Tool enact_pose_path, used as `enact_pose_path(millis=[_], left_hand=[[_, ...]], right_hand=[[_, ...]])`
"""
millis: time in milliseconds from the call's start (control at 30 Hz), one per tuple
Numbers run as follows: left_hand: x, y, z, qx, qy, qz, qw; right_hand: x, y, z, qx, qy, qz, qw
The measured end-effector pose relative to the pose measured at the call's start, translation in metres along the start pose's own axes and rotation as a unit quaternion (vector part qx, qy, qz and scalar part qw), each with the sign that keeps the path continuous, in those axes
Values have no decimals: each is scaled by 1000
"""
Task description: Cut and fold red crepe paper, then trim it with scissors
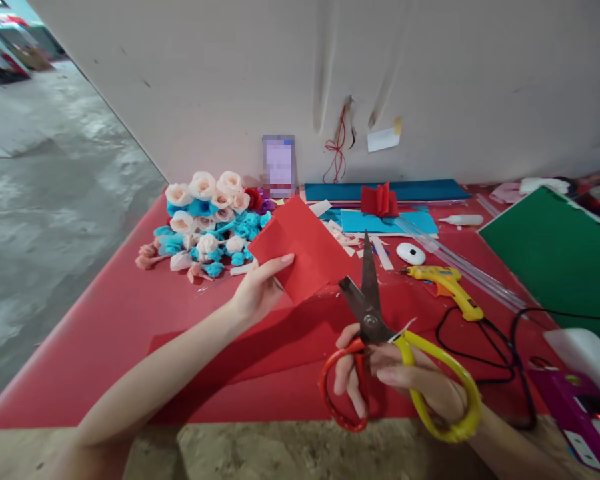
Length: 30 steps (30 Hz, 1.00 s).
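My left hand [263,287] pinches a square of red paper [305,243] by its lower left side, thumb on top, holding it up over the table. In my right hand [400,373] is a pair of scissors [371,313] with one red and one yellow handle loop. Their blades are spread apart and point up, close to the right corner of the red paper. A larger red sheet [280,340] lies on the table beneath both hands.
Pale and blue paper flowers [205,220] are heaped at the back left. A phone [279,163] leans on the wall. Blue sheets [385,192], a folded red piece [379,200], a yellow glue gun [447,287] with a black cord, and a green board [555,260] lie toward the right.
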State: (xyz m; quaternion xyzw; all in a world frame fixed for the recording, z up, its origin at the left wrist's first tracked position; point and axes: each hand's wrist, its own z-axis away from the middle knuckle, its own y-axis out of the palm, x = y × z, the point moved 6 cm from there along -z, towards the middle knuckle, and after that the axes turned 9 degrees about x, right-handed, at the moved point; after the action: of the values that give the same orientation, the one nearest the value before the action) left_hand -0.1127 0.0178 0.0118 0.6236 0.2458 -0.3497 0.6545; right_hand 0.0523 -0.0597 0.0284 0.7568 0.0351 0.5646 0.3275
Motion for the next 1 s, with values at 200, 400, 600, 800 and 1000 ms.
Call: enact_pose_path(millis=[200, 400, 600, 800, 1000], left_hand=[[3, -3, -2, -3, -8, 4, 1000], [9, 3, -1, 54, -9, -10, 998], [13, 6, 3, 118, -48, -19, 992], [7, -5, 3, 222, -64, 21, 973], [2, -8, -2, 187, -106, -47, 976]], right_hand=[[-2, 0, 2, 15, -3, 26, 1000], [-8, -3, 4, 1, 11, 21, 1000], [-12, -4, 8, -4, 34, 46, 998], [-8, -4, 7, -15, 28, 39, 999], [-10, -6, 14, 22, 52, 36, 998]])
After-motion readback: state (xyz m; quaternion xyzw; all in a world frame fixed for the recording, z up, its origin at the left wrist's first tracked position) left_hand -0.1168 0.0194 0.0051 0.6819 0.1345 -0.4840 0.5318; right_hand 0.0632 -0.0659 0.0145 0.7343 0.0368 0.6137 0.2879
